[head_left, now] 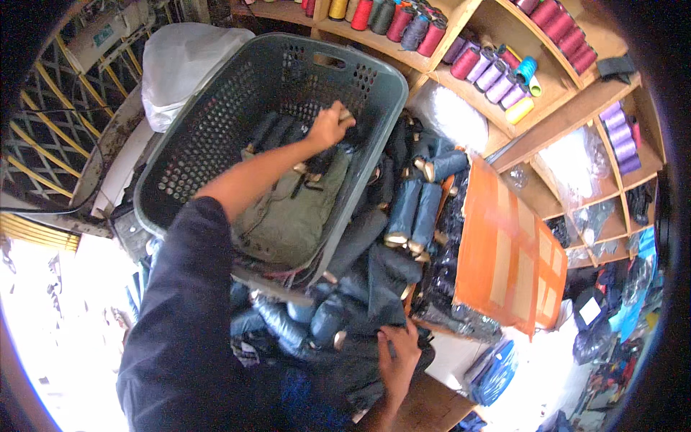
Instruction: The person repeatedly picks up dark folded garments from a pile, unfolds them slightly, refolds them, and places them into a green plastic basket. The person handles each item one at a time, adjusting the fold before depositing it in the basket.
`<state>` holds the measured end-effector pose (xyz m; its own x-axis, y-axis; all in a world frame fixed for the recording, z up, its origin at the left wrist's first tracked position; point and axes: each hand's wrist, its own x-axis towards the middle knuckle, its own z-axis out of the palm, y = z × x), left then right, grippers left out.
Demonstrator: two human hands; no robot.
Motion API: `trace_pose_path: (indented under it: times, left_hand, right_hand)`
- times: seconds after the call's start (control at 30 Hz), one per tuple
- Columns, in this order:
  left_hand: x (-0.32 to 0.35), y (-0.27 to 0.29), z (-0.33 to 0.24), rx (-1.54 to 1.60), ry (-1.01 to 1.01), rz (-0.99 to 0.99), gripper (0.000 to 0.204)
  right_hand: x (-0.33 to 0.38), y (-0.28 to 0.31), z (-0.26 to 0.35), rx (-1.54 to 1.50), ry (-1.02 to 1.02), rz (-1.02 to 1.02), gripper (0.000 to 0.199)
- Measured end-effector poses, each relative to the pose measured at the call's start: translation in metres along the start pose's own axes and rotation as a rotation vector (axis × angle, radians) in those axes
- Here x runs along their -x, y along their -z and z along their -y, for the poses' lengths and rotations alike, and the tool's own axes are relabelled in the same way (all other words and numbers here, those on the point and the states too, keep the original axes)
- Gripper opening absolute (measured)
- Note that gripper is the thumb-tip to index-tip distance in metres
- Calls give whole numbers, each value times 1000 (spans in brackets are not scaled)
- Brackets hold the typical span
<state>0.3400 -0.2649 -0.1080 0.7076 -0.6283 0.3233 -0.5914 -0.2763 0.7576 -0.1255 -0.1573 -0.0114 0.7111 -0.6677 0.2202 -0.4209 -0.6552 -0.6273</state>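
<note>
Left hand [330, 126]: extended deep into the grey laundry basket [216, 108], its grip closed on a dark rolled garment [344, 137] near the basket's far wall; what exactly lay under the fingers could not be told. Right hand [398, 353]: laid flat, fingers together, pressed on a heap of dark denim [360, 317] just outside the basket's near rim; no clamped hold was seen there.

Inside the basket: an olive-green garment [288, 216] spread over the bottom, with several dark rolled pieces [277, 129] ranged along the far wall beside the left hand.

To the right of the basket: rolled blue jeans [414, 209] stacked against its side wall, and beyond them an orange-brown cardboard box [504, 252]. Behind the basket: wooden shelves [561, 108] carrying thread cones [489, 72] in red, purple and yellow. To the left of the basket: a white plastic bag [180, 65].

Step judged in hand: a rolled piece being taken hold of at the basket's far end. The next move was judged to call for a firm closure and a lift clear of the perforated wall.
</note>
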Motion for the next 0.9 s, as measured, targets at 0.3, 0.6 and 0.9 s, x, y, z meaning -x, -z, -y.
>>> trace_pose_path:
  times: [0.3,0.6,0.9]
  left_hand:
    - [174,163,-200,790,38,4,40]
    - [428,94,-222,1015,239,534,47]
    - [445,26,-134,-338,-612,634,70]
  right_hand:
    - [27,-3,23,-1025,-222,-75,35]
    - [67,-35,-3,-1893,-612,-290,72]
    - [120,-22,-101,-1846,-488,-66,69]
